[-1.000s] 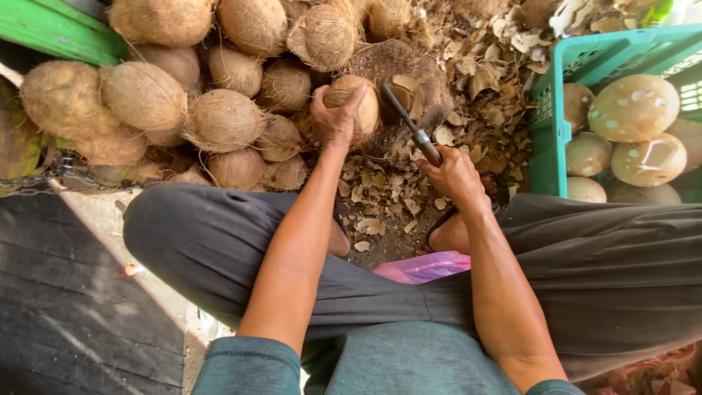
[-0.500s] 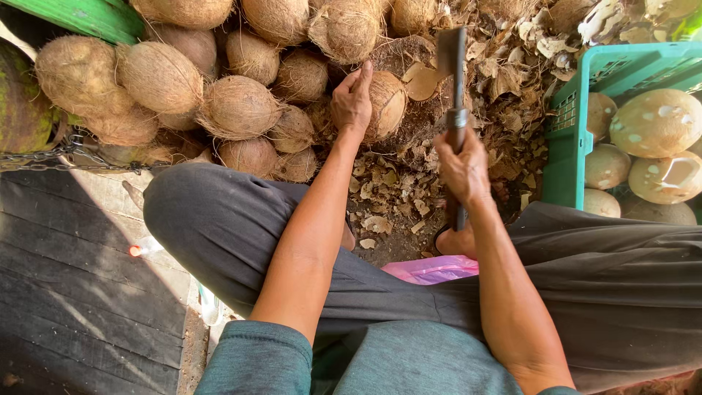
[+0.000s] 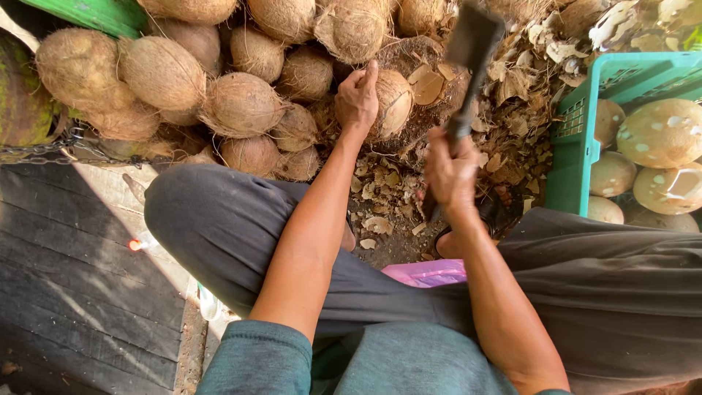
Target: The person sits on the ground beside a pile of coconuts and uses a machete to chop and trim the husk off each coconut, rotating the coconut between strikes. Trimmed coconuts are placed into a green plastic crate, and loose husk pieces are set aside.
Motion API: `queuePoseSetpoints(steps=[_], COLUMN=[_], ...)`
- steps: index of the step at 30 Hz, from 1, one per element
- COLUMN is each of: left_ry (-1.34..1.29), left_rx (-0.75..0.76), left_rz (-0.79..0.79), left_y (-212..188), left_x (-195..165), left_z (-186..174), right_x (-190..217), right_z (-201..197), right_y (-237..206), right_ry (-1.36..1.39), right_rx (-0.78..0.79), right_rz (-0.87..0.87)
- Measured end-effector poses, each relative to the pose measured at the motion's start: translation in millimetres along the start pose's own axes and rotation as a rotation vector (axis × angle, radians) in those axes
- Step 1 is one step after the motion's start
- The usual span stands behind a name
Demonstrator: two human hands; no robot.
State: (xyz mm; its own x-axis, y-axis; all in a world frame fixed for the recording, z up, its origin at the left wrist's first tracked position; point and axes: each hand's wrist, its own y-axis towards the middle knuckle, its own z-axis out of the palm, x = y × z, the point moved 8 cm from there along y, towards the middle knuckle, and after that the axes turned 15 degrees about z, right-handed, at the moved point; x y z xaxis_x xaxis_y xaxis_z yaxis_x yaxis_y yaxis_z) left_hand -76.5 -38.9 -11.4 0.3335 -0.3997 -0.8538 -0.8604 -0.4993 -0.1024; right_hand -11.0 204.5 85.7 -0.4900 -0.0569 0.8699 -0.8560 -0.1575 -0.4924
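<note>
Soft daylight, sunlit strip at left, motion-blurred blade point(image 3: 474, 38), sharp elsewhere

an outdoor coconut-husking spot, a rough work yard rather than a home room. a heap of husked coconuts point(image 3: 219, 80) fills the upper left of the frame, dry husk scraps point(image 3: 387, 197) litter the bare ground at centre, a green crate point(image 3: 578, 139) of peeled coconuts point(image 3: 662, 132) stands at right, and weathered planks point(image 3: 66, 292) lie at lower left.
</note>
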Motion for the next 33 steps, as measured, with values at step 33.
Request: queuePoseSetpoints(steps=[33], left_ry=[-0.141], left_rx=[-0.001], left_rz=[0.042], left_y=[-46.6], left_x=[-2.6], left_z=[-10.4], right_x=[-6.8], right_z=[-12.5], right_y=[14.0], right_ry=[-0.361], right_rx=[-0.149], right_rz=[0.187])
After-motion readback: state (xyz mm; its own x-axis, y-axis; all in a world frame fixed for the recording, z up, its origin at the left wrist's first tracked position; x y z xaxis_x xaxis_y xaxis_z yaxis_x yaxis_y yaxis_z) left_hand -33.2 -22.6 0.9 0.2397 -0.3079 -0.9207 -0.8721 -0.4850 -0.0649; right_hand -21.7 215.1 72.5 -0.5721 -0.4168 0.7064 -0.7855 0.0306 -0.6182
